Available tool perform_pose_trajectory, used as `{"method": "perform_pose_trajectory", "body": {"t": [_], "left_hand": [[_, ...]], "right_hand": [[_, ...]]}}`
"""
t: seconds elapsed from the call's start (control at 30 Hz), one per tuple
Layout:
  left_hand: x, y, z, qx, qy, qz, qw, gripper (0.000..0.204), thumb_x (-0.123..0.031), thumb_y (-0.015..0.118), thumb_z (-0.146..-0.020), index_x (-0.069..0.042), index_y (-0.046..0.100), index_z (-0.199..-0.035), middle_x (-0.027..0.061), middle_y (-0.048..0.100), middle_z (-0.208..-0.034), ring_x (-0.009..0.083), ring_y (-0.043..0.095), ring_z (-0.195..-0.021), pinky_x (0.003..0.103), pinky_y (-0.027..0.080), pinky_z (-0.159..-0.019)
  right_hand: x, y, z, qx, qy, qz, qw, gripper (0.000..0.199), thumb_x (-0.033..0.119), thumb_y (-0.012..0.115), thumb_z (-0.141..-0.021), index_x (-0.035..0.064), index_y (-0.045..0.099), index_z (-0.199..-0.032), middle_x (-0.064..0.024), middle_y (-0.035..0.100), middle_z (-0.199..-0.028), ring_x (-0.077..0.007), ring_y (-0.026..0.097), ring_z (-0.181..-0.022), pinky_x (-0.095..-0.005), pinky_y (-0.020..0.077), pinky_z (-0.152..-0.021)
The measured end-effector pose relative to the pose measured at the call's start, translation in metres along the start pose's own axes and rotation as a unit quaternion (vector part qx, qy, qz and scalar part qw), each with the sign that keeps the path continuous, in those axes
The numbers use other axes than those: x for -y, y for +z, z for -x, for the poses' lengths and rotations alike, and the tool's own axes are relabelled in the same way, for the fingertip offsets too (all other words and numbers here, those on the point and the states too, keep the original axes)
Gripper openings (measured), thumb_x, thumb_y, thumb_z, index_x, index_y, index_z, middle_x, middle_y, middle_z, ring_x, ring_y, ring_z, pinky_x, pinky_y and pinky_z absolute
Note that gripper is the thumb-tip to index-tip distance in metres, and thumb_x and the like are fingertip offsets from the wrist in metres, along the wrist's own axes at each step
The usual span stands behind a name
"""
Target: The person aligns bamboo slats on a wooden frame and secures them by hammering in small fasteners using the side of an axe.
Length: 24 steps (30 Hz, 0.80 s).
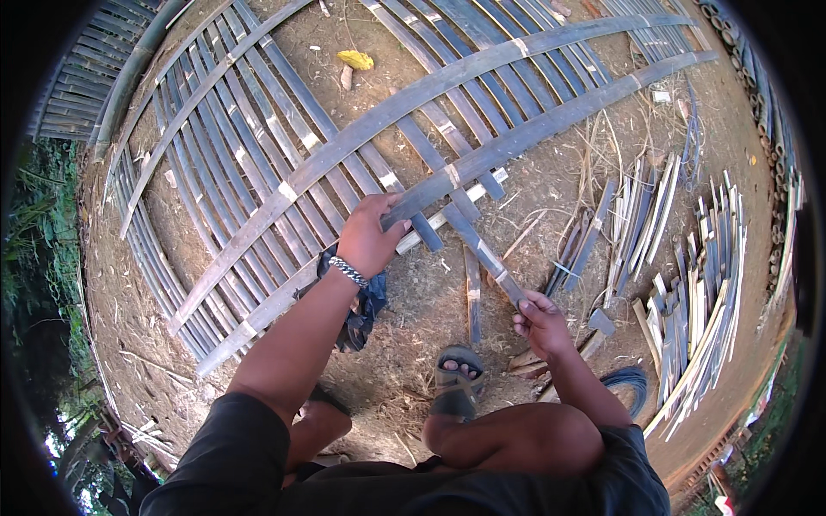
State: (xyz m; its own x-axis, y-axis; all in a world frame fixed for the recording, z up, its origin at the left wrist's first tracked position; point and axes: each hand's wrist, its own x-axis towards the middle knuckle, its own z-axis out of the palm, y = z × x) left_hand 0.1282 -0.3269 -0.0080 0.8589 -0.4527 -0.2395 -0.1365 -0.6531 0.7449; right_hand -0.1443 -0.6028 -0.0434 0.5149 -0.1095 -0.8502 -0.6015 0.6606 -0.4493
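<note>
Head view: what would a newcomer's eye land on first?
A big lattice of grey bamboo strips spreads over the dirt ground at upper left. At centre, the left hand grips a long strip while the right hand holds a shorter strip. Cut strips are piled at right.

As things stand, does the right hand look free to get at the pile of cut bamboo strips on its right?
Probably not right away: the right hand is closed on a dark bamboo slat. The pile of cut strips lies on bare ground with nothing between.

Weathered grey bamboo slats (258,146), matt and rough-grained, lie over dry, crumbly dirt ground (551,172) strewn with pale splinters.
</note>
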Motion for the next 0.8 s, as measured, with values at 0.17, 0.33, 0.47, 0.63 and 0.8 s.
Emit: {"method": "perform_pose_trajectory", "body": {"t": [0.17,0.33,0.47,0.63,0.8], "left_hand": [[-0.001,0.005,-0.006,-0.034,0.036,-0.076,0.996,0.051,-0.017,0.075,-0.087,-0.001,0.061,-0.133,0.0198,0.064,-0.128,0.0376,0.060,-0.121,0.044,0.048,-0.106],[0.004,0.013,-0.028,-0.028,0.023,-0.137,0.990,0.051,-0.022,0.069,-0.090,-0.003,0.060,-0.136,0.0207,0.064,-0.131,0.0393,0.055,-0.127,0.047,0.043,-0.111],[0.003,0.011,-0.045,0.031,0.015,-0.146,0.989,0.050,-0.021,0.066,-0.090,-0.004,0.060,-0.137,0.0208,0.065,-0.129,0.0396,0.057,-0.126,0.047,0.043,-0.111],[0.002,0.008,-0.056,0.056,0.024,-0.183,0.981,0.048,-0.018,0.062,-0.089,-0.004,0.062,-0.135,0.0208,0.066,-0.129,0.0400,0.059,-0.122,0.047,0.045,-0.109],[-0.004,0.004,-0.077,0.082,-0.037,-0.163,0.982,0.050,-0.017,0.057,-0.088,-0.006,0.063,-0.136,0.0221,0.062,-0.137,0.0406,0.060,-0.123,0.046,0.047,-0.107]], "right_hand": [[-0.008,0.017,-0.014,0.003,0.004,-0.001,1.000,0.029,0.014,0.065,-0.102,0.0104,0.062,-0.131,0.0029,0.066,-0.095,-0.0103,0.066,-0.082,-0.0268,0.0561,-0.070],[-0.017,0.026,-0.015,-0.013,0.017,-0.004,1.000,0.027,0.014,0.065,-0.102,0.0109,0.062,-0.129,0.0029,0.065,-0.095,-0.0110,0.067,-0.082,-0.0283,0.0568,-0.071],[-0.020,0.025,-0.017,-0.023,0.011,-0.006,1.000,0.036,0.016,0.068,-0.101,0.0083,0.059,-0.135,0.0019,0.066,-0.096,-0.0105,0.067,-0.081,-0.0278,0.0577,-0.072],[-0.002,0.053,-0.025,0.001,0.005,-0.004,1.000,0.038,0.016,0.066,-0.102,0.0066,0.057,-0.137,-0.0004,0.065,-0.101,-0.0115,0.067,-0.083,-0.0279,0.0581,-0.075],[0.017,0.085,-0.051,0.022,-0.013,0.016,1.000,0.041,0.015,0.066,-0.102,0.0049,0.055,-0.139,-0.0017,0.065,-0.104,-0.0120,0.067,-0.085,-0.0275,0.0577,-0.078]]}}
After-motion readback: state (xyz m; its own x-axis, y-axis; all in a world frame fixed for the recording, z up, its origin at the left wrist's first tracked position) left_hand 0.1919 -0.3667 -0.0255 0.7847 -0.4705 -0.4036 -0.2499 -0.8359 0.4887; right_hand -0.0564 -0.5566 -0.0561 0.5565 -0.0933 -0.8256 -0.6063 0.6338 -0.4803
